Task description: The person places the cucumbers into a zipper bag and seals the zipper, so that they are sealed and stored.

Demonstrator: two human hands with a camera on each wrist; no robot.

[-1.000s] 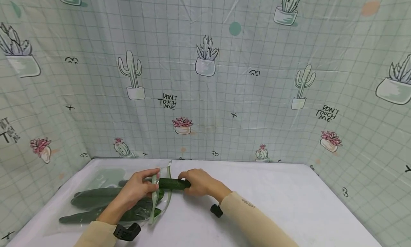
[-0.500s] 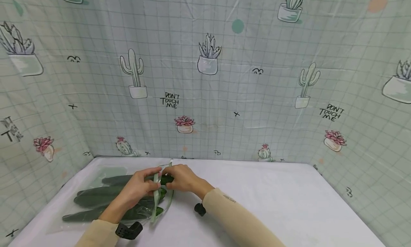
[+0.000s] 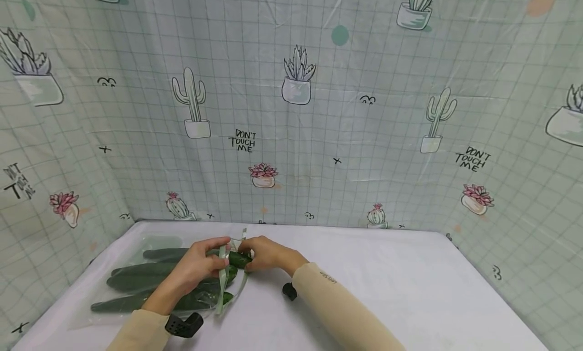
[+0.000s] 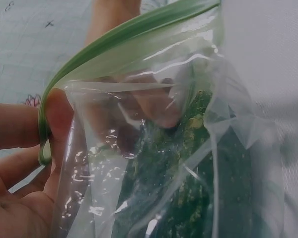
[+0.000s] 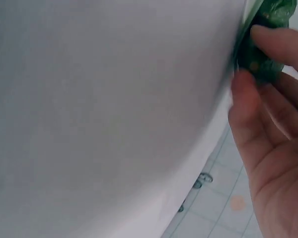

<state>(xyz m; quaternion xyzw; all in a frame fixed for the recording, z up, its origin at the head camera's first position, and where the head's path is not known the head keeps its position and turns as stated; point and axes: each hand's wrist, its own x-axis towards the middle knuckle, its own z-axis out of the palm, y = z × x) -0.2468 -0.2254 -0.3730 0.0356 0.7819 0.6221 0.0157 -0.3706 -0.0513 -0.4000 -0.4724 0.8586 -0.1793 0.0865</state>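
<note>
On the left of the table lies a clear zip-lock bag (image 3: 157, 242) with several cucumbers inside, its mouth facing right. My left hand (image 3: 195, 266) pinches the green-edged rim (image 4: 43, 119) of the bag between thumb and fingers, holding the mouth apart. At that mouth my right hand (image 3: 271, 255) grips the end of a cucumber (image 3: 239, 260) with thumb and fingertips; the rest of it runs left into the bag, partly behind my left hand. Two more cucumbers, a middle one (image 3: 136, 281) and a front one (image 3: 119, 304), lie inside alongside it.
A white-covered table (image 3: 387, 285) spreads out to the right of the bag. Behind it and along both sides hangs a grid-patterned curtain (image 3: 309, 138) with cactus drawings. Black wrist cameras sit at the left wrist (image 3: 184, 324) and the right wrist (image 3: 289, 291).
My right hand has pushed the cucumber left into the bag, then drawn back slightly right, still at its end. My left hand keeps its hold on the rim.
</note>
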